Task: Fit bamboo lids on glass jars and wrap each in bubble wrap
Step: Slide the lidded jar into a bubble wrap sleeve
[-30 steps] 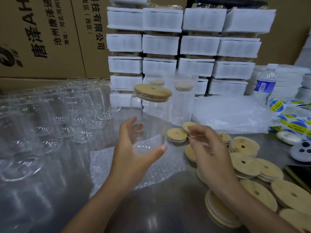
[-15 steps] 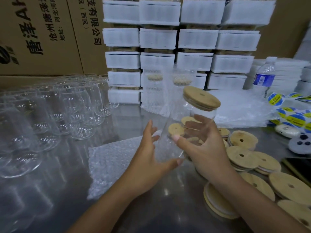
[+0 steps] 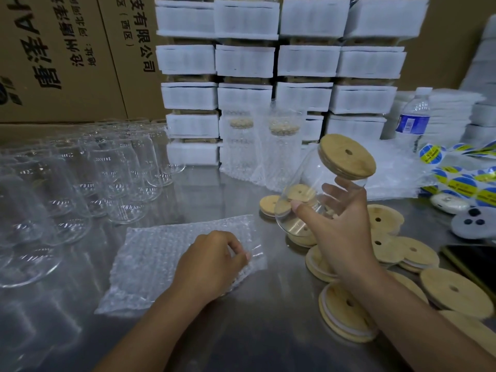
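Note:
My right hand [image 3: 339, 226] grips a clear glass jar [image 3: 308, 183] around its body and holds it tilted to the right above the table. A round bamboo lid [image 3: 347, 156] with a small hole sits on the jar's mouth. My left hand [image 3: 212, 260] rests on the right edge of a flat bubble wrap sheet [image 3: 166, 253] lying on the steel table [image 3: 241, 331], its fingers pinching the wrap. Two jars wrapped in bubble wrap [image 3: 264, 146] stand upright behind. Loose bamboo lids [image 3: 453, 291] are scattered at the right.
Several empty glass jars [image 3: 80, 178] crowd the left of the table. White foam-packed boxes [image 3: 279, 63] are stacked at the back, cardboard cartons [image 3: 67, 55] behind left. A water bottle [image 3: 413, 119], sticker rolls [image 3: 461, 181], a bubble wrap pile [image 3: 397, 173] and a phone [image 3: 472, 261] lie right.
The lidded jar passed from my left hand to my right hand and moved right, tilting. My left hand let go and dropped onto the bubble wrap sheet.

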### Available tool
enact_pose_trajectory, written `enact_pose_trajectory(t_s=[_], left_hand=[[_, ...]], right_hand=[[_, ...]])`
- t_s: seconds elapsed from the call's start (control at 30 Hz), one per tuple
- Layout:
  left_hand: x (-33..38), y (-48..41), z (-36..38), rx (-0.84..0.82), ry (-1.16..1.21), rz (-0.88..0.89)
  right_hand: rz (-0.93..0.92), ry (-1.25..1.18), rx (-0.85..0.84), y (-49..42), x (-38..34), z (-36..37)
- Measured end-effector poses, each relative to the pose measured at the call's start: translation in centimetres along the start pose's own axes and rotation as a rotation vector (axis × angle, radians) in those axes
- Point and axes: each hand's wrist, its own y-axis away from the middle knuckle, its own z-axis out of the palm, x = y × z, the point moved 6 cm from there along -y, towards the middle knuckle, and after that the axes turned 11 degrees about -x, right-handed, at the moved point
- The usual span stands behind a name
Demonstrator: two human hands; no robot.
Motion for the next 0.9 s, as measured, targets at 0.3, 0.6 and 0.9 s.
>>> enact_pose_trajectory(t_s=[0.3,0.6,0.9], left_hand=[[0.4,-0.1,-0.9,0.073,0.259,0.129],[0.6,-0.2,-1.6,0.168,0.57,0.22],[0.5,-0.1,-2.0,0.217,0.634,0.225]], right_hand=[[0.018,-0.157,-0.07,0.1,-0.3,0.7],[0.033,-0.145,-0.078,0.3,-0.6,0.6],[0.062,-0.226,-0.084,0.3,-1.0,0.8]])
